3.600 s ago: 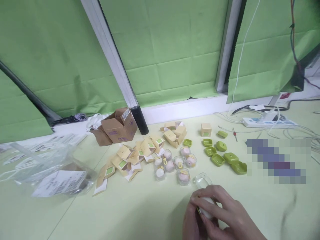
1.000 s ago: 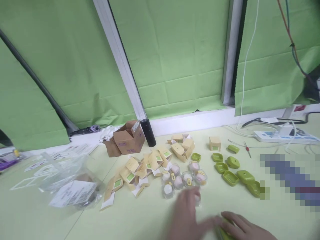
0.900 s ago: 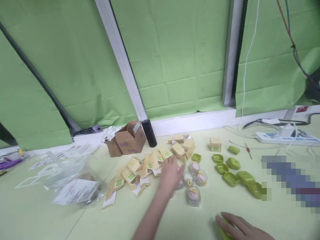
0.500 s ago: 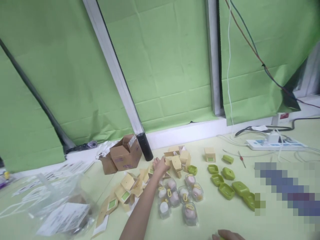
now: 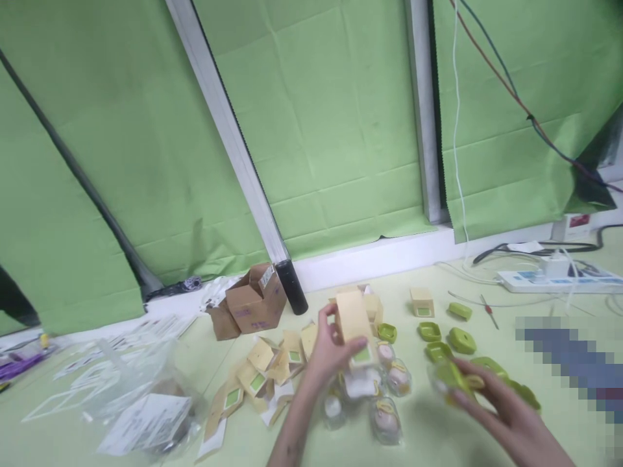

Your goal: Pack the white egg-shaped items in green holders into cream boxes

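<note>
My left hand [image 5: 328, 344] is closed around a small tan carton [image 5: 354, 321] with a green patch near its lower end, held up above the table. Between the thumb and fingers of my right hand [image 5: 491, 395] is a green plastic case [image 5: 448, 377], with what looks like a clear cover and a yellow loop; blur hides its details. Below the carton stand several clear-domed packs [image 5: 387, 418] with pale round contents and yellow loops, some of them partly covered. Open green trays [image 5: 429, 331] and green lids [image 5: 462, 340] lie beyond my right hand.
Unfolded tan cartons [image 5: 253, 373] lie left of my left arm. Behind them are a brown cardboard box [image 5: 257, 301] and a black cylinder [image 5: 293, 288]. A clear plastic bag [image 5: 141, 415] sits front left. A power strip [image 5: 564, 282] with cables lies back right.
My left hand has come back from the carton pile, lifting a carton. My right hand has risen into view from the bottom edge with the green case. The view has shifted slightly.
</note>
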A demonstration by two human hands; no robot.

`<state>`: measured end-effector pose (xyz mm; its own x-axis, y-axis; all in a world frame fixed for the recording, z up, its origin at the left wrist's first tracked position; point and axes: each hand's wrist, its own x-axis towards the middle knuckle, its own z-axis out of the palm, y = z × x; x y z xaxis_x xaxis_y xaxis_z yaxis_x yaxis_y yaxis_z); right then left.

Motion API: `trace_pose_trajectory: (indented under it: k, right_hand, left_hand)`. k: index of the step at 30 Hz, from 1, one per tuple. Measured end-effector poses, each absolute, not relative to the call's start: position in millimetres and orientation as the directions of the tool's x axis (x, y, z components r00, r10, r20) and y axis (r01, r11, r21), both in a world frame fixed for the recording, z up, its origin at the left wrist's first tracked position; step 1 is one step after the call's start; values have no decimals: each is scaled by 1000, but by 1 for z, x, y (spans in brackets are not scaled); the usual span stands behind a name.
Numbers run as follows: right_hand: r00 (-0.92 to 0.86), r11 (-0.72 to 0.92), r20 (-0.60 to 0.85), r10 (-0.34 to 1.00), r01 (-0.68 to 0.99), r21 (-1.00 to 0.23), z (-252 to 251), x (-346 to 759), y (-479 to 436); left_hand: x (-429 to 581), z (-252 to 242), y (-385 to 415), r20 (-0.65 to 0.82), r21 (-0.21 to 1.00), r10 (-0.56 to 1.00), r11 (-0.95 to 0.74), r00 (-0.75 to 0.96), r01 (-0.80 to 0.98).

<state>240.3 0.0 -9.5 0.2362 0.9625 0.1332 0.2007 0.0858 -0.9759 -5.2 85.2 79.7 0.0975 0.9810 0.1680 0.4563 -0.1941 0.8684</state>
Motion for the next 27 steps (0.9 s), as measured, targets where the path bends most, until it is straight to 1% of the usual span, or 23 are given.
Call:
trace_pose_trajectory:
  k: [1,2,3,4,5,7,10,12,15,18,21,23,25,27]
  right_hand:
    - [259,42,79,963,146,-988,4,238,9]
    - [236,35,47,971,54,-998,17,235,16]
    - [186,49,39,982,-55,-997,29,231,22]
    - [137,46,29,990,-126,-991,39,227,27]
    - [96,42,27,995,-156,-987,47,223,31]
    - [-35,8,14,999,-165,-986,55,217,33]
    - [-246,-28,-7,969,-84,-996,51,214,32]
    - [-308,-38,-26,951,-31,-999,44,215,31]
    - [-278,-41,-39,960,-3,-999,35,217,30]
    - [-208,-32,-34,978,13,-999,28,216,28]
    - [-144,10,7,989,21,-1000,24,214,23]
    - [-107,37,34,994,28,-999,24,213,18]
    - [-78,52,49,996,43,-998,25,213,15]
    - [-69,71,66,995,65,-995,27,214,14]
  left_hand:
    - [3,76,67,131,904,971,-200,200,378]
    - [11,71,50,102,966,940,-172,326,193]
    - [19,65,36,90,989,913,-130,397,74]
    - [27,58,24,76,997,898,-83,434,-4]
    - [33,52,15,61,997,890,-33,452,-69]
    - [41,38,5,16,989,892,53,452,-138]
    - [47,21,-1,-22,962,906,135,424,-238]
    - [48,11,-3,-39,942,923,162,383,-294]
    - [50,-1,-4,-90,918,930,216,355,-332]
    - [52,-9,-6,-132,941,946,213,296,-261]
    - [51,-11,-8,-108,978,966,146,237,-150]
    - [50,-9,-10,-79,989,964,107,254,-99]
    - [50,-6,-12,-75,991,955,102,288,-81]
    - [50,-3,-13,-78,986,955,116,285,-119]
